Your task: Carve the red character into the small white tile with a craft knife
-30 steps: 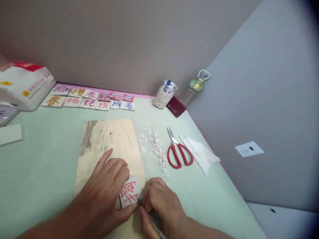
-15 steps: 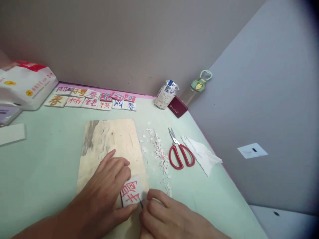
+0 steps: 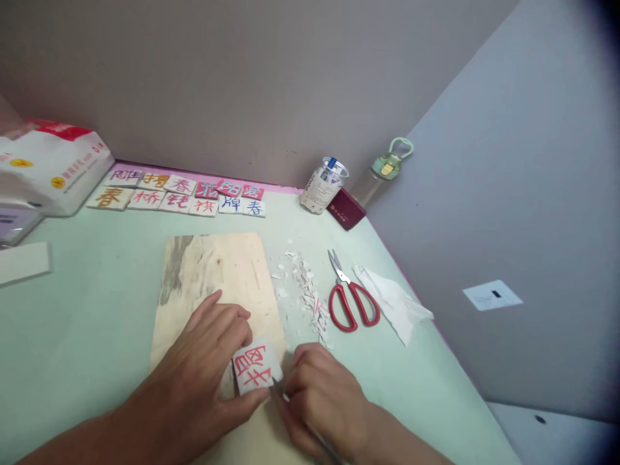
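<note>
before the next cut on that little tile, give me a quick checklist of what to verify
1. Tile held down: the left hand pins the small tile with the red character flat on the wooden board - ok.
2. Tool gripped: the right hand is closed on a thin knife, tip at the tile's lower right edge - ok.
3. Left fingers clear of the blade: the thumb lies close beside the tip - not ok.
4. Board flat on the green table - ok.
5. Blade sharpness - cannot tell.
6. Scissors and the pile of shavings lie apart from the hands - ok.
</note>
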`<control>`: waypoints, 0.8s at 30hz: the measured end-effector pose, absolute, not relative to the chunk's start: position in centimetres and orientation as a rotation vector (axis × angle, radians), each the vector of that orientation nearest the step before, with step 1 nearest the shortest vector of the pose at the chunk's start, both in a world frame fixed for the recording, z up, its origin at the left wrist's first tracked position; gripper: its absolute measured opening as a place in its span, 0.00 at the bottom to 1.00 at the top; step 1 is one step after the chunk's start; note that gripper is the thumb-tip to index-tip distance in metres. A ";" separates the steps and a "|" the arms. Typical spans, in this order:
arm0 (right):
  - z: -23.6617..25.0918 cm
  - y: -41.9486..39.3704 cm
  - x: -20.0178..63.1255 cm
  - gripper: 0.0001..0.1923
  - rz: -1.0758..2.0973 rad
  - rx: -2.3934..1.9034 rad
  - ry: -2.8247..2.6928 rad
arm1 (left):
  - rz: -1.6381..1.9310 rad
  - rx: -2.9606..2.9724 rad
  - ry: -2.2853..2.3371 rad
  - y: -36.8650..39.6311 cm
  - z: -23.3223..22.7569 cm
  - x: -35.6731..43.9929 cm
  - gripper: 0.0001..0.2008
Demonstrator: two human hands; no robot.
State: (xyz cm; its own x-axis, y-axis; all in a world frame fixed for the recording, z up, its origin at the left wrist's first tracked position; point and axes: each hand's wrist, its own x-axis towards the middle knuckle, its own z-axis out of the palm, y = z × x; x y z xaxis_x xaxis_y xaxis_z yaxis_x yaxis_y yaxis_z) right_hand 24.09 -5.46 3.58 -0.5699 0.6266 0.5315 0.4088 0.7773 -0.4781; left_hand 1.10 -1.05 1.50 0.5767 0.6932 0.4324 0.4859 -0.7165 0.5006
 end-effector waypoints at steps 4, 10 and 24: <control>3.4 -6.2 24.3 0.13 -0.005 -0.612 -2.654 | 0.875 2.510 0.958 -0.8 1.5 1.1 0.13; 4.1 -6.3 24.5 0.13 -0.038 -0.587 -2.735 | 0.860 2.537 0.939 -0.7 1.5 1.0 0.13; 5.1 -3.9 25.5 0.10 0.622 -0.849 -2.214 | 0.725 2.589 0.818 -0.2 1.5 -0.6 0.19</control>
State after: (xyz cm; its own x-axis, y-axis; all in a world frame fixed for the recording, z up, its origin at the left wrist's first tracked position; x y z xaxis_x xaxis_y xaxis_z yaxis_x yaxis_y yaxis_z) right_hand 25.47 -3.86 5.05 -0.5586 0.7156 0.4193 0.3928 0.6735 -0.6262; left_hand -0.62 -0.20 1.52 0.7057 0.6056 0.3677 0.4377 -0.7808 0.4458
